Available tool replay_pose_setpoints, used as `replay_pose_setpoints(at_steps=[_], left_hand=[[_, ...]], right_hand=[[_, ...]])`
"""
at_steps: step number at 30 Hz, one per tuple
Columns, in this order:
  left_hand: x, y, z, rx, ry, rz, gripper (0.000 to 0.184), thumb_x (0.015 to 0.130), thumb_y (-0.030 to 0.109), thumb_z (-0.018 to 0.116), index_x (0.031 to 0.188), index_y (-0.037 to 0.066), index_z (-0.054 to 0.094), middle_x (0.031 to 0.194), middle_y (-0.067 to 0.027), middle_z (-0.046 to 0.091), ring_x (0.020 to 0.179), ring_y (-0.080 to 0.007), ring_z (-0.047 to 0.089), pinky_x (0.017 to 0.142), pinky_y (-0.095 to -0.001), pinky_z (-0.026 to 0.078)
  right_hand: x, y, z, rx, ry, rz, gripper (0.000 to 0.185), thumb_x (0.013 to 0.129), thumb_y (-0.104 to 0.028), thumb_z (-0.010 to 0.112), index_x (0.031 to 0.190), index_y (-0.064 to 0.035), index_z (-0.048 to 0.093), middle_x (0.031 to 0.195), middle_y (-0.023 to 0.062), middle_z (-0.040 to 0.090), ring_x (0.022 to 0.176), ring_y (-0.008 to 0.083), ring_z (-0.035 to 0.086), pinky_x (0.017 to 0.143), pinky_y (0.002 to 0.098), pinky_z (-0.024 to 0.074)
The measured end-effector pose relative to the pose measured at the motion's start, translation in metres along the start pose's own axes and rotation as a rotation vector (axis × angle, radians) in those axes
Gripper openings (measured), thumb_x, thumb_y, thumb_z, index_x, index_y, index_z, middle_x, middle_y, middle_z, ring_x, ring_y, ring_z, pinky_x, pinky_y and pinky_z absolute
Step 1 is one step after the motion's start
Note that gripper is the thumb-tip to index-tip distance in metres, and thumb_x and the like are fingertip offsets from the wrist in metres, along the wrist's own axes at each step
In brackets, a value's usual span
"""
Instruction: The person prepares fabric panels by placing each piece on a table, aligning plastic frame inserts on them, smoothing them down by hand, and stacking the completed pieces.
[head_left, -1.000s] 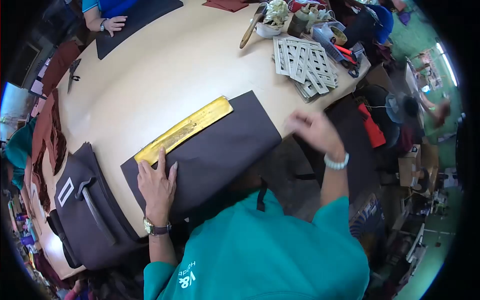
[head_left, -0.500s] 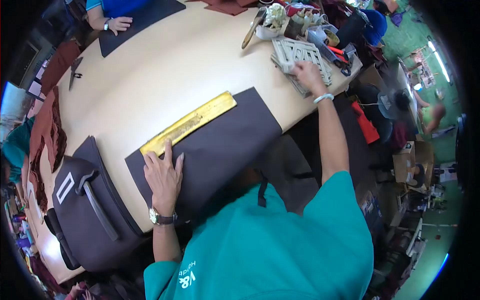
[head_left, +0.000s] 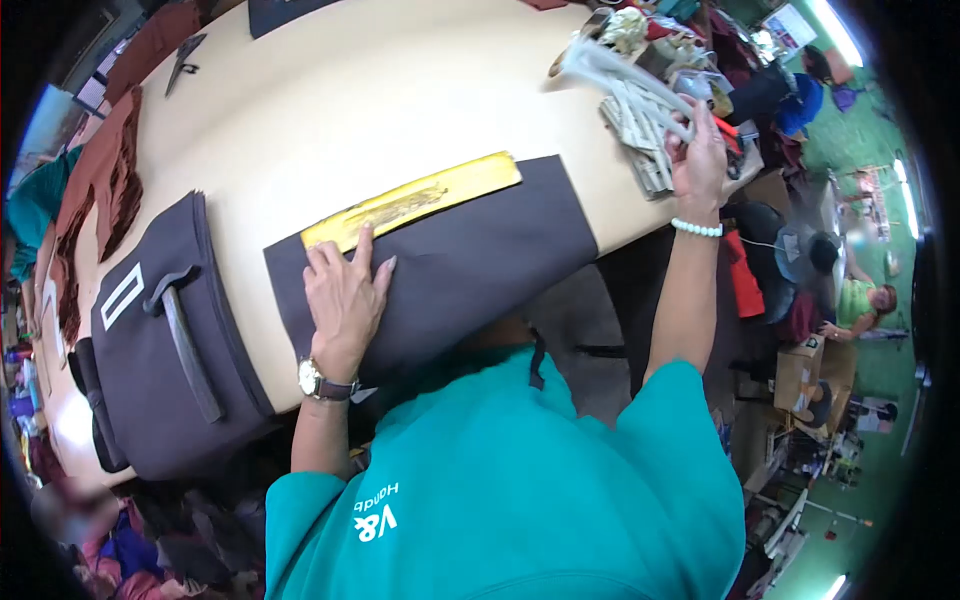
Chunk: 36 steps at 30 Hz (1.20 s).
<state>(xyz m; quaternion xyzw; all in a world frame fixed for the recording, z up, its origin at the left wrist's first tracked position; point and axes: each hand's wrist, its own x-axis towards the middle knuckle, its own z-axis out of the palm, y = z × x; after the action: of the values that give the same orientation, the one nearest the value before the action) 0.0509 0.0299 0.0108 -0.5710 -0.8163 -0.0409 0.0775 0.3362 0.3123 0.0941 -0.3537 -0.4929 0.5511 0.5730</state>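
Observation:
My left hand (head_left: 342,305) lies with spread fingers on a dark sheet of material (head_left: 490,255), its fingertips touching the lower edge of a worn yellow strip (head_left: 440,190). The strip runs along the far side of the sheet. At the right of the table, my right hand (head_left: 700,165) is closed on a pale rectangular frame (head_left: 625,80), smeared by motion and raised above the surface. Beneath it is a pile of similar pale frames (head_left: 652,175), partly covered by the one I hold.
A hammer (head_left: 190,350) and a white rectangular frame (head_left: 104,318) lie on a dark stack of panels (head_left: 170,430) at left. Scissors (head_left: 181,68) and reddish-brown pieces (head_left: 110,175) lie farther back. Cluttered tools and containers (head_left: 690,60) fill the far right corner.
My right hand has lifted a pale frame off the pile and moved right. My left hand stays on the sheet by the strip. The view has shifted.

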Motion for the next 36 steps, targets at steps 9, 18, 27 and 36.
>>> replay_pose_setpoints(at_steps=[9,18,27,36], left_hand=[[0.001,-0.002,-0.001,0.028,0.007,0.037,0.047,0.085,0.044,0.055,0.122,0.014,0.053,0.085,-0.0165,0.051,0.081,-0.0282,0.052,0.065,-0.0380,0.044],[0.005,-0.023,-0.008,-0.179,-0.003,-0.043,0.028,0.083,0.027,0.059,0.102,0.005,0.059,0.085,-0.0127,0.053,0.081,-0.0262,0.054,0.068,-0.0379,0.046],[0.009,-0.050,0.000,-0.523,0.092,-0.054,0.017,0.080,0.011,0.060,0.094,0.002,0.063,0.091,-0.0115,0.054,0.085,-0.0256,0.054,0.077,-0.0351,0.045],[0.010,-0.052,-0.009,-0.569,0.001,-0.054,0.038,0.069,0.023,0.073,0.098,0.000,0.062,0.093,-0.0126,0.053,0.092,-0.0267,0.052,0.082,-0.0374,0.044]], right_hand=[[-0.112,0.063,0.078,0.021,-0.401,0.365,0.028,0.091,-0.013,0.052,0.115,-0.0009,0.047,0.085,0.0058,0.061,0.065,0.0092,0.060,0.056,0.0187,0.0472],[-0.140,0.081,0.095,-0.187,-0.366,0.451,0.025,0.091,-0.013,0.051,0.112,0.0000,0.051,0.082,0.0073,0.061,0.060,0.0095,0.059,0.052,0.0183,0.0470],[-0.136,0.090,0.111,-0.534,-0.400,0.390,0.026,0.087,-0.009,0.057,0.110,0.0022,0.053,0.079,0.0066,0.065,0.058,0.0062,0.057,0.050,0.0160,0.0441],[-0.137,0.092,0.114,-0.570,-0.375,0.382,0.022,0.084,-0.007,0.057,0.104,0.0025,0.056,0.077,0.0083,0.066,0.058,0.0079,0.059,0.049,0.0181,0.0440]])
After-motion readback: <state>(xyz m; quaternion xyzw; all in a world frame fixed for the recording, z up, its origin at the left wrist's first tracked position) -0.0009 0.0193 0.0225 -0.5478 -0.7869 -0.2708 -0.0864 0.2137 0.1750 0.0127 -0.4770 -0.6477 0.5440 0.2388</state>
